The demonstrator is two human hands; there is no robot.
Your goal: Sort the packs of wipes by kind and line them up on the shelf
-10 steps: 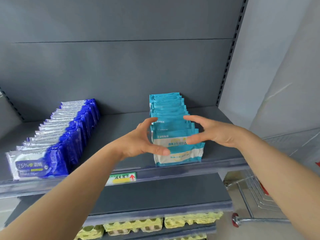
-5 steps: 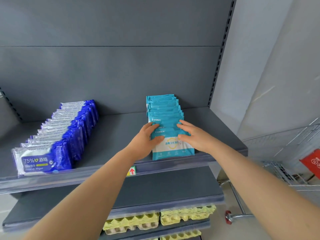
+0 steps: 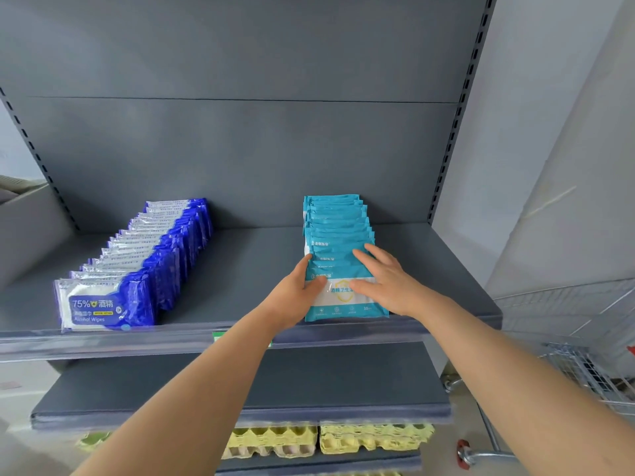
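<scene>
On the shelf (image 3: 261, 269), the teal row of packs (image 3: 338, 228) stands at the front edge, with the blue row (image 3: 137, 262) well to its left. The left hand (image 3: 295, 297) lies flat along the teal row's left front and the right hand (image 3: 385, 280) lies spread on its front pack, neither grasping. A second ago both cupped that pack with curled fingers.

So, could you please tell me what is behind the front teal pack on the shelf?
A row of matching teal packs runs back toward the rear panel. The left hand and right hand lie over the nearest ones, so their faces are partly hidden.
</scene>
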